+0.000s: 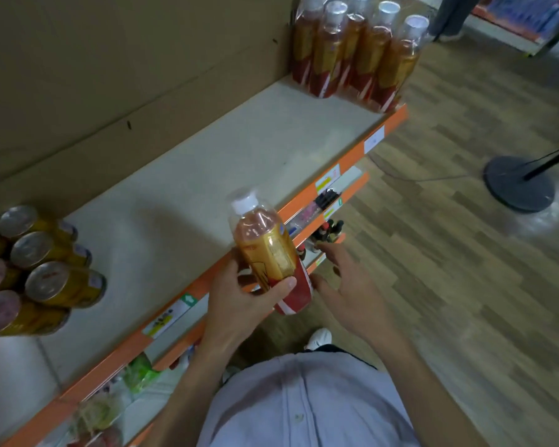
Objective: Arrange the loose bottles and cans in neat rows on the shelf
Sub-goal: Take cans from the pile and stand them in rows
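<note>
The shelf (239, 150) is the largest thing here, a pale board that stretches away behind the held bottle (268, 250). Most of it is bare on both sides of that bottle. Its orange front edge (352, 159) passes right under the bottle, so the bottle hangs over the lip and does not yet stand on the board.

Well beyond the bottle's cap, at the far end, the standing bottles (352, 53) are packed tight against one another, apparently under clear film. To the bottle's left, also well apart from it, the cans (46, 272) stand bunched in a loose cluster, tops toward the camera.

The held bottle is tilted. Its long axis runs from the white cap (244, 201), up and away over the board, down to the red base (296, 291), which is nearest the person.

The left hand (239, 304) has the grip. Its thumb lies across the lower label and its fingers curl round the back, clamped on the lower half of the bottle. The right hand (349, 288) is just right of the base with its fingers spread and nothing in them. I cannot tell whether its thumb touches the base.

The free board lies ahead of the cap, so setting the bottle down probably means carrying the base forward over the lip and righting the bottle. The left hand is the better placed to do this.
</note>
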Action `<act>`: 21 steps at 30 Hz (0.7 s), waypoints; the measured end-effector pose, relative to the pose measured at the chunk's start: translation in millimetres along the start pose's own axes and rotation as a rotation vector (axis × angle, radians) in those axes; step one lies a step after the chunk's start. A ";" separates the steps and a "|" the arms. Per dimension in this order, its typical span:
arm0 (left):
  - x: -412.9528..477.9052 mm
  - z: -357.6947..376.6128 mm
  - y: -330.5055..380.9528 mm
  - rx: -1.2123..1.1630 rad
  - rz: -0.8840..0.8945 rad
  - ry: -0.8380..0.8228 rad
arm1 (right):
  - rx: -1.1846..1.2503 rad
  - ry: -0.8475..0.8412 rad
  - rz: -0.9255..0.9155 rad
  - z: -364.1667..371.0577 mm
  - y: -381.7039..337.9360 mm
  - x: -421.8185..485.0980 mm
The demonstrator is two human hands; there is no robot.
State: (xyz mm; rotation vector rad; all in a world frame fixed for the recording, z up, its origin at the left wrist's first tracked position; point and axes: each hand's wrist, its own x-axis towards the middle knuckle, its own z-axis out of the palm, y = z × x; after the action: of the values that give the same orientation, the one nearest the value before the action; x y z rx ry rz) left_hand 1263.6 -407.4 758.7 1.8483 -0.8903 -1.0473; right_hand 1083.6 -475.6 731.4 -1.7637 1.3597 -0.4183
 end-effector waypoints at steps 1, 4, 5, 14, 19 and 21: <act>5.1 12.7 7.3 -0.029 -0.011 -0.001 | 0.007 -0.005 0.003 -13.3 6.4 6.6; 22.3 40.7 28.7 -0.054 -0.010 0.019 | 0.019 0.012 -0.038 -49.5 15.9 26.6; 29.6 47.5 35.5 -0.047 0.007 0.032 | 0.030 0.018 -0.057 -61.2 15.3 34.7; 97.7 82.6 95.8 0.179 0.139 0.175 | 0.112 -0.033 -0.189 -131.0 -44.8 123.7; 144.8 115.2 119.3 0.352 0.182 0.259 | -0.098 0.065 -0.166 -144.2 -57.1 173.9; 164.7 123.9 124.8 0.253 0.213 0.214 | -0.081 0.065 -0.143 -156.3 -52.3 196.5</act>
State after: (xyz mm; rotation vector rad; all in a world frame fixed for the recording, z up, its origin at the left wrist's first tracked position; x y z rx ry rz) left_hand 1196.9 -638.2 776.7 1.9756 -1.1007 -0.6160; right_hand 1076.8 -716.4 819.3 -1.9370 1.3155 -0.5086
